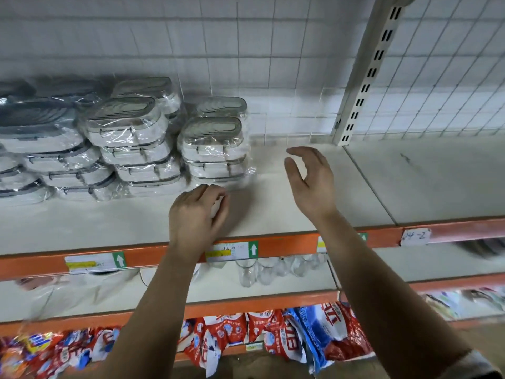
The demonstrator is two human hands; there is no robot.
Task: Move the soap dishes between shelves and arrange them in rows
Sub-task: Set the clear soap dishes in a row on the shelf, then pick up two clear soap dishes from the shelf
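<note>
Soap dishes wrapped in clear plastic stand in stacks on the left half of the top shelf. The rightmost stack is white with grey lids, a taller stack stands left of it, and darker grey ones fill the far left. My left hand hovers just in front of the rightmost stack with its fingers curled; a pale patch shows between them, and I cannot tell whether it holds anything. My right hand is raised over the bare shelf to the right of the stacks, fingers spread and holding nothing.
The shelf has an orange front edge with price labels. A slotted white upright and wire grid backing stand at the right. Glass cups sit on the shelf below, and detergent bags lie lower down.
</note>
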